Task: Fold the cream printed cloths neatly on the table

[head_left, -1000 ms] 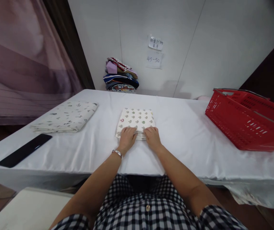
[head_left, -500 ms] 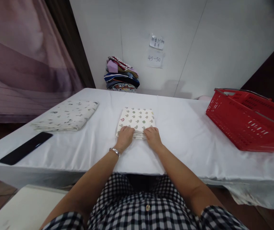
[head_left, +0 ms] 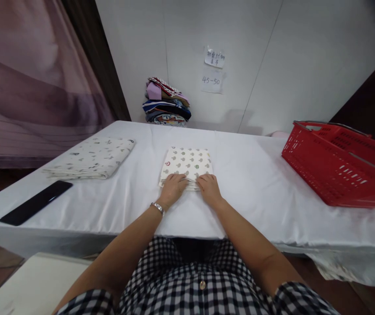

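Pressing down side by side, both hands are lying flat on the near edge of a folded patterned cloth [head_left: 187, 165] in the middle of the desk [head_left: 256, 188]. The left hand [head_left: 173, 189] is covering the near left corner and the right hand [head_left: 208, 188] the near right corner, fingers stretched forward and close together, palms down, gripping nothing; that flat hold seems to be keeping the stacked layers lined up along the near edge, where several folds are showing as thin lines. A metal watch [head_left: 159, 207] is sitting on the left wrist.

The cloth is lying square to the person, its far half uncovered and showing rows of small printed figures. A second folded cloth [head_left: 90, 158] with a sparser print is resting well apart at the far left, set aside flat. Just near of it, a dark phone [head_left: 36, 203] is lying at an angle close to the left desk edge, out of reach of the hands. A red basket [head_left: 338, 164] is standing at the right, tilted, with its open side turned towards the middle. Against the far wall, a pile of coloured clothes [head_left: 166, 103] is sitting stacked beyond the desk, under two paper notes [head_left: 212, 70] stuck to the wall.
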`<action>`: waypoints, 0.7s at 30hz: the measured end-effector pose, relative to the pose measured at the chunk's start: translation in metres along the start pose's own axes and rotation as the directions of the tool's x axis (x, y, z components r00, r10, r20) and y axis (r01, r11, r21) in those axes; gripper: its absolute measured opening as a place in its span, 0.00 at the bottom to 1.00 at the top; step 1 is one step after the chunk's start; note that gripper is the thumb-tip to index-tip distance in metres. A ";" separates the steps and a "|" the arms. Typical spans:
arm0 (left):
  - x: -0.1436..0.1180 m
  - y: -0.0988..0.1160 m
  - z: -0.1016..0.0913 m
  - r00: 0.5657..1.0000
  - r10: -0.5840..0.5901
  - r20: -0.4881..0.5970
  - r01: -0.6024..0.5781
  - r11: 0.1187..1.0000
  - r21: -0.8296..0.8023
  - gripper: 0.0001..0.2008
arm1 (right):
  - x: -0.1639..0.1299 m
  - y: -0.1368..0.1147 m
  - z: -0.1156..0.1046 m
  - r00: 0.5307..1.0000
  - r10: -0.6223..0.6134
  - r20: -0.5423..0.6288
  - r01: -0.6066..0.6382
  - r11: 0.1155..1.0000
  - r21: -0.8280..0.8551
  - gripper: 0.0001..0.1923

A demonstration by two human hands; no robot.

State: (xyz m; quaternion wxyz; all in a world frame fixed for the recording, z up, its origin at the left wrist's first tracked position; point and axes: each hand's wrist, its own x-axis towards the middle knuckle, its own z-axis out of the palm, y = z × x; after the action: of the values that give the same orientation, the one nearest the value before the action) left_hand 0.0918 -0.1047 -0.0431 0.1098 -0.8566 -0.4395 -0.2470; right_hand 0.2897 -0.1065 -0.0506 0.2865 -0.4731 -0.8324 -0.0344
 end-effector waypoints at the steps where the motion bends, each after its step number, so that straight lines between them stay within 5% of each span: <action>1: 0.001 0.000 0.001 1.000 -0.007 0.000 0.007 1.000 0.003 0.10 | 0.000 0.000 0.000 1.000 0.001 -0.002 -0.001 1.000 -0.002 0.11; 21: 0.003 0.004 0.010 0.997 -0.031 -0.076 0.026 0.997 -0.071 0.08 | -0.002 -0.005 -0.002 1.000 0.007 -0.010 -0.007 0.999 0.050 0.10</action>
State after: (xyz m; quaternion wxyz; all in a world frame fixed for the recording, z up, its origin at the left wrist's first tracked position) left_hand 0.1001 -0.1009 -0.0501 0.0931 -0.8434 -0.4382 -0.2968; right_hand 0.2873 -0.1113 -0.0494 0.3025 -0.4684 -0.8300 -0.0151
